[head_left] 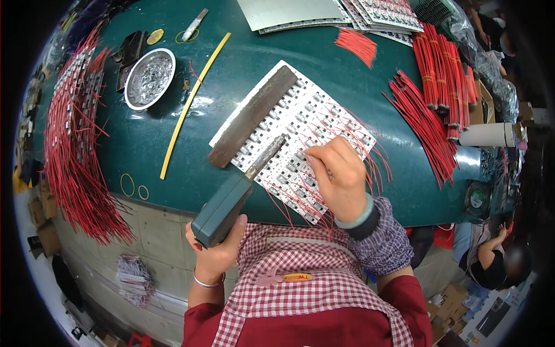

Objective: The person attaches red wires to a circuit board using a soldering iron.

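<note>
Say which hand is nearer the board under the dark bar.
Right. The right hand is over the circuit board; the left hand, gripping the soldering gun, is off its near left edge.

A glossy, dark green table (364,92) bears a white circuit-board panel (312,115), set aslant near the middle. To its left lie a yellow strip (189,104), a silvery bowl (139,108) and a heap of red wires (75,150) — to its right, bundled red wires (425,127), with stacked boards (289,14) at the far edge.
</note>
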### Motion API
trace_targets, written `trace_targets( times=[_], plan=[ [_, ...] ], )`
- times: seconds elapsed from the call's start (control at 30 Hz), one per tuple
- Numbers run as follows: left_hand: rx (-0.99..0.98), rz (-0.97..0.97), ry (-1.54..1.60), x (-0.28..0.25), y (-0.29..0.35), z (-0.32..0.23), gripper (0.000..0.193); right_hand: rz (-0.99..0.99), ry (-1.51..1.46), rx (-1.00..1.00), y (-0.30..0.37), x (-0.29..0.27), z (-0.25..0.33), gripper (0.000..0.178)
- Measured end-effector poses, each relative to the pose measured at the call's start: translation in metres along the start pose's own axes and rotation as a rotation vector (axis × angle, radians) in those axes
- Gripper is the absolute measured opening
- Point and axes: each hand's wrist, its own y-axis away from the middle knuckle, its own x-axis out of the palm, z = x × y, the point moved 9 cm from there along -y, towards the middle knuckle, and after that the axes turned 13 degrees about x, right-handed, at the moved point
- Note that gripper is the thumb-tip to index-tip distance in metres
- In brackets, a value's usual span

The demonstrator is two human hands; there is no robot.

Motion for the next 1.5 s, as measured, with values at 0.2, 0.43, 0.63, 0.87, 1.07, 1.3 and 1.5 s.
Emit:
trace_targets(
  times=[0.2,0.43,0.63,0.87,1.07,1.3,1.5],
  plan=[
    [0.071,-0.014,-0.088,-0.002,0.014,0.007,0.021,0.01,0.034,-0.01,0.0,0.022,-0.014,0.014],
    [0.0,0.069,0.158,0.012,-0.004,0.002,0.017,-0.012,0.069,-0.016,-0.001,0.023,-0.013,0.013],
    [0.06,0.109,0.11,0.013,-0.009,-0.006,0.012,-0.014,0.098,-0.023,0.0,0.023,-0.013,0.012],
    [0.081,0.118,0.059,0.01,-0.009,-0.006,0.013,-0.02,0.104,-0.021,0.001,0.024,-0.014,0.012],
    [-0.135,-0.041,0.105,-0.005,0.01,0.012,0.022,-0.021,0.105,-0.045,0.001,0.026,-0.016,0.011],
    [0.08,-0.005,0.124,-0.001,0.012,0.009,0.036,0.0,0.137,-0.028,-0.001,0.015,-0.014,0.013],
    [-0.148,-0.133,0.22,-0.011,0.015,0.035,0.031,0.071,0.139,-0.13,-0.056,-0.025,-0.032,0.009]
  ],
)
